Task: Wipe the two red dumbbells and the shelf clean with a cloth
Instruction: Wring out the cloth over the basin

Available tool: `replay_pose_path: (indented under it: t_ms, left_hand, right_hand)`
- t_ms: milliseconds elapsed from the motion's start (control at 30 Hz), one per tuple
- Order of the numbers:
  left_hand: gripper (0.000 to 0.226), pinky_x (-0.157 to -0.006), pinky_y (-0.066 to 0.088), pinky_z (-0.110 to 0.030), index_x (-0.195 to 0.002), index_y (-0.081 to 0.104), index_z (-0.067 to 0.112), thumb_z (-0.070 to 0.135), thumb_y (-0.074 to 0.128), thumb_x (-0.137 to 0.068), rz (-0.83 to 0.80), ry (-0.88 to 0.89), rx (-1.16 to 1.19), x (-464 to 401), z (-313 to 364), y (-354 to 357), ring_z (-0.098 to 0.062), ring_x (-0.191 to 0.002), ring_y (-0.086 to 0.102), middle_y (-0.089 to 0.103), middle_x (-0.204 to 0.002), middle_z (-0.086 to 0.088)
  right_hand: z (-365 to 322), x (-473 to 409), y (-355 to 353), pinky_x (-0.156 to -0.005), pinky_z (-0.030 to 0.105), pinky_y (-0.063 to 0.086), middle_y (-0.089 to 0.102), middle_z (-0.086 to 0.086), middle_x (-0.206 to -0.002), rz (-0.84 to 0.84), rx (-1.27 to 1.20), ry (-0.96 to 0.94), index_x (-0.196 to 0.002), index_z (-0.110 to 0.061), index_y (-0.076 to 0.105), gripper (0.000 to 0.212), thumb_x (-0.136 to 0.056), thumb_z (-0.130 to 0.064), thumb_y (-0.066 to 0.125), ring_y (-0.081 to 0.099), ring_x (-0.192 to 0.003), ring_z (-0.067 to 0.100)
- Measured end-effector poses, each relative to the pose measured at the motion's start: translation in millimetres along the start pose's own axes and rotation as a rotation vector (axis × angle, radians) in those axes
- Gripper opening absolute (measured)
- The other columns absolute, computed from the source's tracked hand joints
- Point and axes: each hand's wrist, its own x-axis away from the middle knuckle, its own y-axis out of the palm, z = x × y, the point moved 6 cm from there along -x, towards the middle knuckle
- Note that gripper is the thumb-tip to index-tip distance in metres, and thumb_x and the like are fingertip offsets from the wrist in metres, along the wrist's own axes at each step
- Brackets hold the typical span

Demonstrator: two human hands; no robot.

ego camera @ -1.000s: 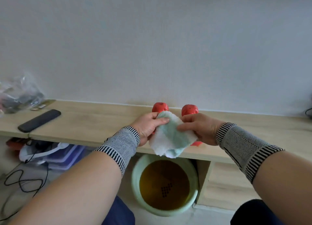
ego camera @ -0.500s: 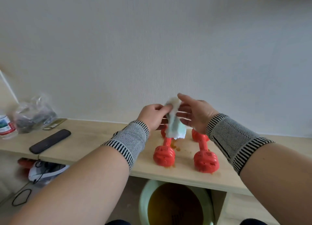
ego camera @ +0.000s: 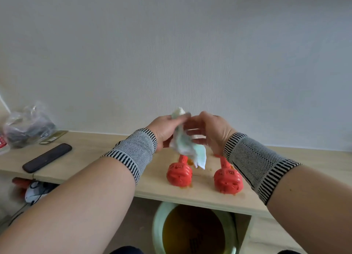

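Observation:
Two red dumbbells lie side by side on the wooden shelf (ego camera: 99, 145), pointing away from me: the left dumbbell (ego camera: 179, 172) and the right dumbbell (ego camera: 227, 180). Orange-brown stains mark the shelf around and between them. A pale green and white cloth (ego camera: 188, 145) hangs in the air above their far ends. My left hand (ego camera: 164, 131) pinches its top corner. My right hand (ego camera: 211, 131) touches the cloth from the right with fingers spread. The dumbbells' far ends are hidden behind the hands and cloth.
A black remote (ego camera: 46, 157) lies on the shelf at left, with a clear plastic bag (ego camera: 28, 127) behind it. Under the shelf stands a green basin (ego camera: 157, 227) of brownish water. Shoes and cables sit under the shelf at left (ego camera: 34, 191).
The cloth has been lifted from low in front of the shelf to above the dumbbells, and now hangs from my left hand. The view tilted, bringing both dumbbells into sight.

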Motion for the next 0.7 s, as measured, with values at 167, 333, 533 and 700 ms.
replay_pose_path:
  t_ms: [167, 333, 533, 700]
  left_hand:
    - [0.011, -0.071, 0.057, -0.039, -0.095, 0.071, 0.009, 0.008, 0.062, -0.088, -0.048, -0.024, -0.047, -1.0, -4.5, -4.4, -0.030, -0.081, 0.070, 0.072, -0.094, -0.018]
    - [0.012, -0.094, 0.052, -0.044, -0.095, 0.072, 0.013, 0.019, 0.067, -0.087, -0.147, 0.062, -0.223, -5.4, -5.7, -3.9, -0.029, -0.095, 0.067, 0.072, -0.104, -0.016]
    - [0.022, -0.068, 0.048, -0.027, -0.079, 0.069, 0.014, 0.035, 0.066, -0.086, 0.350, 0.194, -0.359, -9.2, -0.4, -36.6, -0.015, -0.071, 0.064, 0.070, -0.077, -0.002]
    - [0.028, -0.082, 0.057, -0.039, -0.100, 0.068, 0.009, 0.035, 0.062, -0.091, 0.027, 0.007, 0.026, -7.8, -19.5, 4.6, -0.025, -0.095, 0.069, 0.072, -0.104, -0.010]
  right_hand:
    - [-5.8, -6.2, -21.0, -0.081, 0.030, 0.047, 0.065, 0.001, -0.108, 0.125, 0.245, -0.161, -0.108, -0.016, 0.064, 0.031, -0.083, -0.001, 0.053, 0.058, -0.094, 0.016]
    - [13.9, -16.4, -15.3, -0.082, 0.036, 0.054, 0.072, 0.005, -0.095, -0.053, 0.388, -0.019, -0.099, -0.014, 0.070, 0.042, -0.067, -0.039, 0.079, 0.068, -0.090, 0.021]
    - [8.4, -24.2, -33.8, -0.083, 0.046, 0.055, 0.069, 0.009, -0.088, 0.203, 0.263, -0.114, -0.087, -0.017, 0.065, 0.013, -0.080, -0.028, 0.068, 0.066, -0.087, 0.027]
    - [24.2, -24.0, -10.5, -0.088, 0.047, 0.052, 0.068, 0.018, -0.101, 0.041, -0.044, 0.056, -0.100, -0.004, 0.065, 0.019, -0.089, -0.013, 0.053, 0.065, -0.096, 0.032]
